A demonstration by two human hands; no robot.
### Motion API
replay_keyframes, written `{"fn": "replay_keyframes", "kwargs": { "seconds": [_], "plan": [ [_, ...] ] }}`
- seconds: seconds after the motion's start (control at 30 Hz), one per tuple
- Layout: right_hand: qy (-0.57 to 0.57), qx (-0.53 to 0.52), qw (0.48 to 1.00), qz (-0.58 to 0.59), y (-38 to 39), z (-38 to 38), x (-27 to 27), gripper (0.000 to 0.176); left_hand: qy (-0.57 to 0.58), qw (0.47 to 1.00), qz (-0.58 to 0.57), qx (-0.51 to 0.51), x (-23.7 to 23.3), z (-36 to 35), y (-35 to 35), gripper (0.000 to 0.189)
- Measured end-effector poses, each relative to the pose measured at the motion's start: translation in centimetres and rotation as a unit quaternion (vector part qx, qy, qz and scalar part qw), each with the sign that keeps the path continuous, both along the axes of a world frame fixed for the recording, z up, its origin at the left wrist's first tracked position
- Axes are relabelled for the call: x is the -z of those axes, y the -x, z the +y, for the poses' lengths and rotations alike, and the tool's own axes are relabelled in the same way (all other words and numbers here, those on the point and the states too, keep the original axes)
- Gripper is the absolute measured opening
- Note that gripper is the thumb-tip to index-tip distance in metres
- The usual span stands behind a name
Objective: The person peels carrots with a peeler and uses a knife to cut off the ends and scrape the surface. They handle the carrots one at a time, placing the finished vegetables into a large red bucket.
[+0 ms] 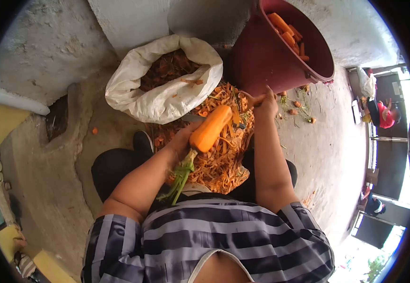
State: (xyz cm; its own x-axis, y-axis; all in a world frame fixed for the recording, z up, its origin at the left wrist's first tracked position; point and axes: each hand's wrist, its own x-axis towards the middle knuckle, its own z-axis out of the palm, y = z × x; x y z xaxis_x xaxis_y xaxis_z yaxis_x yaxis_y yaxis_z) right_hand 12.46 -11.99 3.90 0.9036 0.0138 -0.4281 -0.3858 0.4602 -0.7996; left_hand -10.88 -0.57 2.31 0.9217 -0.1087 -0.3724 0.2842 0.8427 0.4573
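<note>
A peeled, bright orange carrot with its green leafy stalks attached lies tilted across the middle of the view. My left hand is wrapped round it near the stalk end, partly hidden behind it. To the right, my right hand is closed just below the maroon bucket, a finger pointing up toward its wall. An orange-brown piece sticks out on its left side; I cannot tell what it is. Beneath both hands spreads a heap of carrot peelings between my legs.
A white woven sack with peelings inside stands ahead on the left. Peeled carrots lie in the tilted-looking bucket. Carrot tops are scattered on the concrete floor at right. Other people are far off at the right edge.
</note>
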Motion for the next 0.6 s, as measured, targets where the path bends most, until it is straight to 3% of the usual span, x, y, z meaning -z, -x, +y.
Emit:
{"fn": "replay_keyframes", "kwargs": {
  "seconds": [0.07,0.2,0.3,0.43,0.5,0.57,0.6],
  "plan": [
    [-0.054,0.05,0.997,0.014,-0.4,-0.1,-0.8,0.014,-0.027,0.998,0.038,-0.032,0.0,-0.4,-0.1,0.049],
    [-0.006,-0.118,0.993,-0.028,5.9,-0.3,-3.3,0.015,0.034,0.997,0.06,-0.036,-0.1,0.4,0.1,0.044],
    [0.025,-0.228,0.973,0.004,10.6,0.7,-2.8,0.016,0.026,0.991,0.078,-0.105,0.8,0.3,-0.7,0.044],
    [0.155,-0.231,0.96,-0.026,6.9,2.0,-0.4,0.015,-0.004,0.992,0.078,-0.096,1.0,-0.1,-0.9,0.044],
    [0.084,-0.099,0.991,-0.036,2.8,2.4,-0.3,0.017,0.016,0.994,0.079,-0.071,1.3,-0.2,-0.9,0.043],
    [0.097,-0.008,0.992,-0.079,-1.3,1.2,0.4,0.018,0.012,0.997,0.041,-0.064,1.0,-0.3,-0.8,0.045],
    [0.08,-0.018,0.994,-0.07,-1.2,1.0,-0.2,0.018,-0.003,0.998,0.028,-0.063,0.3,-0.4,-0.7,0.045]
  ]
}}
